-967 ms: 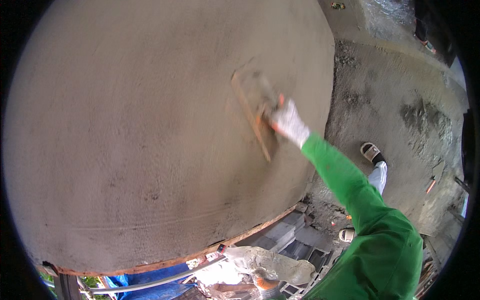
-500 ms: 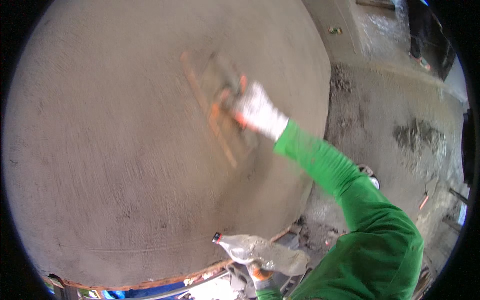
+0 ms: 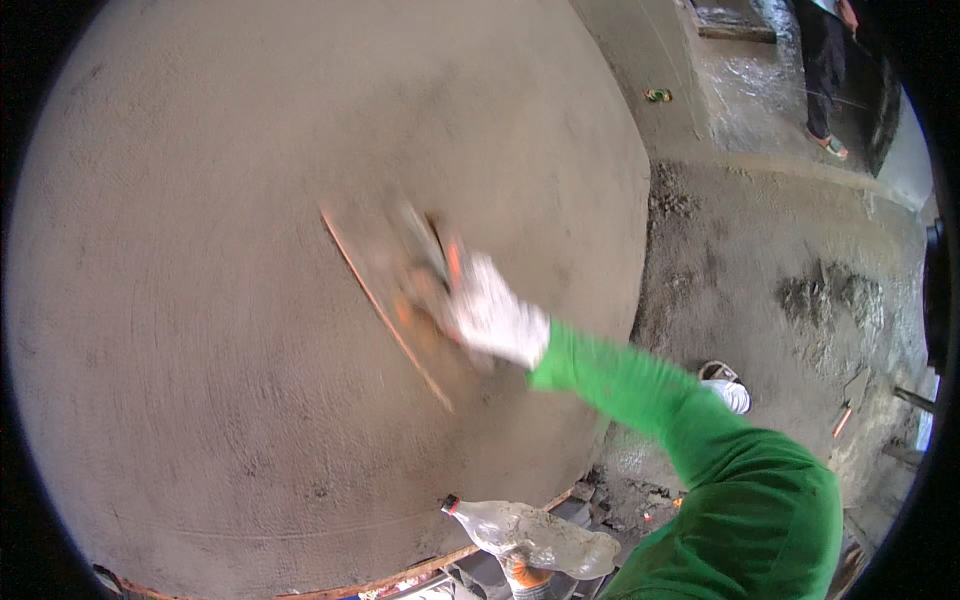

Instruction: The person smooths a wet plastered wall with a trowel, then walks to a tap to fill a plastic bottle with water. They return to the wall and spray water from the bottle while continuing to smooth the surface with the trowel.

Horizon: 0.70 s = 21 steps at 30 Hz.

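My right hand (image 3: 490,315), in a white glove with orange fingers, is closed round the handle of a plastering float (image 3: 385,310). The float lies tilted against a broad grey plastered wall (image 3: 200,300), its long thin edge slanting from upper left to lower right. Motion blurs the handle and fingers. Low in the picture, my left hand (image 3: 528,577), gloved as well, grips a clear plastic bottle (image 3: 535,535) from beneath. The bottle has a dark cap and points left, close to the wall's lower edge; grey smears mark its side. Part of the left hand is hidden under it.
A wet, rough grey floor (image 3: 740,270) stretches along the right, with a wet mortar patch (image 3: 830,300) on it. A shod foot (image 3: 725,385) shows beside my right arm. A tool with an orange handle (image 3: 842,420) lies farther right. Another person (image 3: 825,75) stands at the upper right.
My right hand and the float have moved down and slightly left across the wall. The bottle sits a little lower in the picture, and more of the other person shows.
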Motion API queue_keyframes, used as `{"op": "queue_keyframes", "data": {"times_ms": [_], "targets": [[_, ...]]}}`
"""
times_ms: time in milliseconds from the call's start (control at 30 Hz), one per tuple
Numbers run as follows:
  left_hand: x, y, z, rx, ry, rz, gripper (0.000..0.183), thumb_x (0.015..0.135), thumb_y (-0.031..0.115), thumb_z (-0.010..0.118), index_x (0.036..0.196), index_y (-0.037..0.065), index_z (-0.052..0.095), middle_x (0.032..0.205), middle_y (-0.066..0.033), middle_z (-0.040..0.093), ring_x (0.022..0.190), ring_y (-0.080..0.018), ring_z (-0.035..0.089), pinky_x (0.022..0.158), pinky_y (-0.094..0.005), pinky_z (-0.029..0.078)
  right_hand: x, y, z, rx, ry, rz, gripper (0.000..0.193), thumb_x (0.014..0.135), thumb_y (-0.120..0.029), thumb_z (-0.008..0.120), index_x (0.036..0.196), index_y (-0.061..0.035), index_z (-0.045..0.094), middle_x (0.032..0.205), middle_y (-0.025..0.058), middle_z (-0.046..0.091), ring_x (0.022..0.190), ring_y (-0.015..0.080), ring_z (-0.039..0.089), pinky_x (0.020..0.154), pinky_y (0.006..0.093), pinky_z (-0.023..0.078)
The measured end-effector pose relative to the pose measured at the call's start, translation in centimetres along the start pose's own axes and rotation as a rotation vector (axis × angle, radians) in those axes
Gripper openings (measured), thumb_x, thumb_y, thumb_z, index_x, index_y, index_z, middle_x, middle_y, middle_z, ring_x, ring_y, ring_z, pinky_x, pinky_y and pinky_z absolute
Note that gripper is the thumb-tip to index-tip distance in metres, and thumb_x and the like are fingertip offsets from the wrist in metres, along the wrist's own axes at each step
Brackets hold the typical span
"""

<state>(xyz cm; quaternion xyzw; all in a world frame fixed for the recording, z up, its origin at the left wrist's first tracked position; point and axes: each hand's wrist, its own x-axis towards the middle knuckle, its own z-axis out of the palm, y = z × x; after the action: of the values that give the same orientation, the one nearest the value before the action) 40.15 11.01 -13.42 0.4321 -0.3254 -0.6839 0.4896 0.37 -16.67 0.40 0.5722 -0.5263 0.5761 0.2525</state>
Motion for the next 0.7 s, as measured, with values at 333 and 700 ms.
{"op": "queue_keyframes", "data": {"times_ms": [333,700], "targets": [[3.4,-0.9,2.8,0.034,-0.034,0.017,0.074,0.079,0.035,0.078,0.143,0.014,0.047,0.140,-0.0084,0.055,0.125,-0.0316,0.054,0.105,-0.0522,0.044,-7.8,15.1,-1.0,0.884,0.090,1.358,0.039,0.101,-0.037,0.049,0.120,-0.0028,0.049,0.097,0.0129,0.060,0.079,0.0246,0.063,0.078,0.0452,0.054],[1.0,-0.2,2.9,0.158,-0.011,0.032,0.062,0.083,0.034,0.072,0.137,0.012,0.051,0.125,-0.0061,0.057,0.111,-0.0260,0.056,0.094,-0.0449,0.048,10.8,22.6,-5.6,0.680,-0.055,0.564,0.035,0.099,-0.025,0.054,0.118,0.0034,0.056,0.059,0.0084,0.057,0.051,0.0195,0.059,0.048,0.0325,0.053]]}}
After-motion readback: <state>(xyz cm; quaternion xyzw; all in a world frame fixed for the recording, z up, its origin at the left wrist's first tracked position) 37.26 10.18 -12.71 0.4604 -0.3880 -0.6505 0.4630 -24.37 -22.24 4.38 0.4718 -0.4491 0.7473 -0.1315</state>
